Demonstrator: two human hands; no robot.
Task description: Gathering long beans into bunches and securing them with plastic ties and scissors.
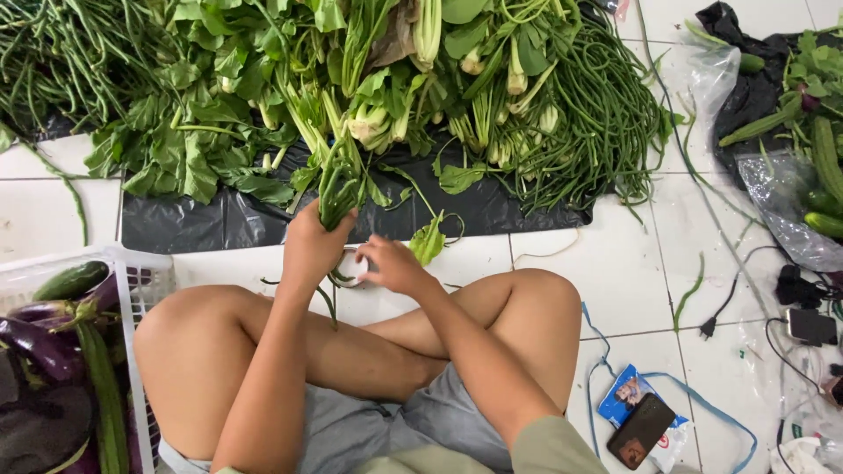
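Observation:
My left hand (309,247) grips a bunch of leafy greens (338,189) by the stems, its leaves pointing away from me. Beside it, my right hand (392,263) pinches a roll of clear tape (351,268) against the bunch's stem ends. Both hands hover just above the white tiled floor (580,263), in front of my crossed bare legs. A loose green leaf (428,239) lies right of my right hand.
A large heap of leafy greens (263,96) and long beans (597,114) lies on black plastic sheet (202,219) ahead. A white basket (145,272) with eggplants and cucumbers stands at left. Cucumbers, bags, cables, a charger and a phone (641,430) lie at right.

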